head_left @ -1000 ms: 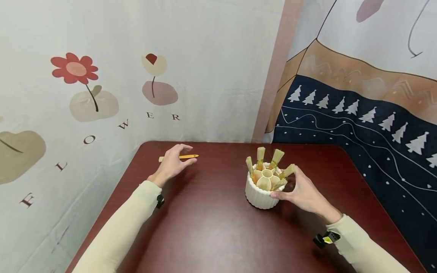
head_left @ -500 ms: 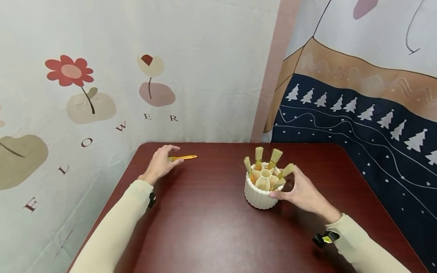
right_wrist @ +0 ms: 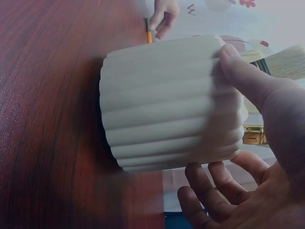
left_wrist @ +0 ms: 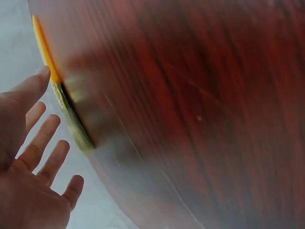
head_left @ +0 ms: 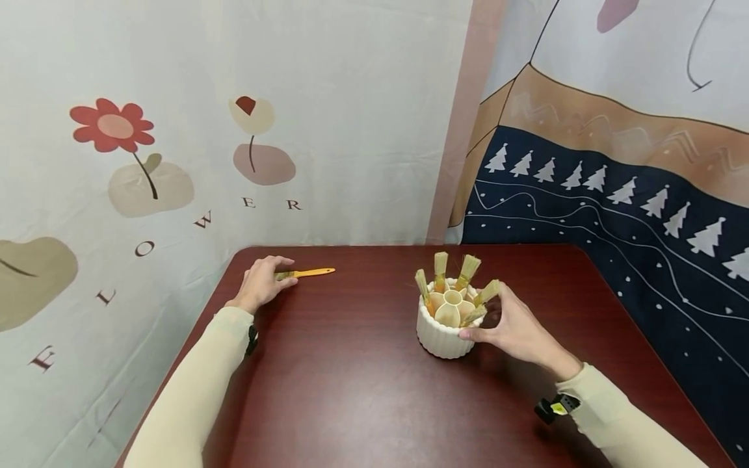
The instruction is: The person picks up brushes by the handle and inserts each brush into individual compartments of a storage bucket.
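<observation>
A flat paintbrush (head_left: 316, 272) with a yellow handle lies near the table's far left edge. My left hand (head_left: 259, 286) is at its bristle end, fingers spread and loosely bent. In the left wrist view the thumb overlaps the brush handle (left_wrist: 45, 50), and the other fingers hang apart from it. My right hand (head_left: 521, 328) holds a white ribbed brush pot (head_left: 445, 341) by its right side, thumb at the rim and fingers round the wall. The pot stands upright on the table, with several bristle-up brushes (head_left: 468, 270) in its petal-shaped compartments.
The dark red wooden table (head_left: 351, 390) meets a pale flower-printed cloth (head_left: 363, 130) at the back. A navy cloth (head_left: 614, 227) with white trees hangs along the right side.
My left hand has moved left along the paintbrush, from its handle toward its bristles, so more of the handle shows. The right hand stays on the brush pot.
</observation>
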Demonstrator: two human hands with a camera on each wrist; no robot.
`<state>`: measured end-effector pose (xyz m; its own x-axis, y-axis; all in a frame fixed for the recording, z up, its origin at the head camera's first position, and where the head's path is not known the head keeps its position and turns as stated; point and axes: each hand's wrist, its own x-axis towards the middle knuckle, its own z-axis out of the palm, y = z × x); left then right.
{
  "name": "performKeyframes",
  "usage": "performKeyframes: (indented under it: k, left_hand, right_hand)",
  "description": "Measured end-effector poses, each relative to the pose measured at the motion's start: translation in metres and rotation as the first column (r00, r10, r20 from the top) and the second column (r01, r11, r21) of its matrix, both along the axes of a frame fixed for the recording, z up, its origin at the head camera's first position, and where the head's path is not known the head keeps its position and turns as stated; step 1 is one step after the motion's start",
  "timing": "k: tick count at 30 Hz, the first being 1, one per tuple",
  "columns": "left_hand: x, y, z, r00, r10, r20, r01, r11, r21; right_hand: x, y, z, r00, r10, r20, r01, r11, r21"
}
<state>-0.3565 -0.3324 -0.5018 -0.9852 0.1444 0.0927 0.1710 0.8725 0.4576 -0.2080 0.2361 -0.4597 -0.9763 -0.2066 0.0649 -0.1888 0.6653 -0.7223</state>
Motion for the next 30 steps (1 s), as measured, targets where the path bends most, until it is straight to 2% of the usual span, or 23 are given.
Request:
performKeyframes:
  k: [5,6,8,12,13,20,24,30]
  left_hand:
    - [-0.002,-0.007,-0.003,1.000,0.007,0.016,-0.007,1.000,0.008]
    - [-0.006,-0.013,-0.010,1.000,-0.007,-0.005,0.007,1.000,0.020]
    - [-0.006,-0.013,-0.011,1.000,-0.009,-0.007,0.009,1.000,0.014]
    - [-0.005,-0.012,-0.010,1.000,0.000,-0.009,0.000,1.000,0.003]
    - [-0.001,-0.006,-0.004,1.000,0.014,0.009,-0.014,1.000,-0.014]
    - [-0.003,-0.002,-0.003,1.000,0.029,0.007,-0.028,0.998,-0.060]
    - [-0.005,-0.001,-0.004,0.999,0.031,0.009,-0.030,0.998,-0.063]
    - [-0.002,-0.004,-0.005,0.999,0.041,0.001,-0.041,0.998,-0.041]
  right_hand:
    - [0.000,-0.002,0.002,1.000,0.005,-0.001,-0.005,1.000,-0.008]
    - [0.000,-0.002,0.002,1.000,0.004,-0.001,-0.004,1.000,-0.010]
    - [0.000,-0.002,0.002,1.000,0.005,-0.005,-0.005,1.000,-0.009]
    - [0.000,-0.001,-0.001,1.000,-0.004,-0.010,0.004,1.000,0.003]
    - [0.000,-0.001,-0.002,1.000,-0.005,-0.011,0.005,1.000,0.006]
    - [-0.001,0.000,-0.005,1.000,-0.010,-0.012,0.010,1.000,0.006]
    - [-0.001,-0.001,-0.003,1.000,-0.018,-0.007,0.018,1.000,0.005]
    - [0.000,-0.003,-0.002,1.000,-0.019,-0.010,0.019,1.000,0.013]
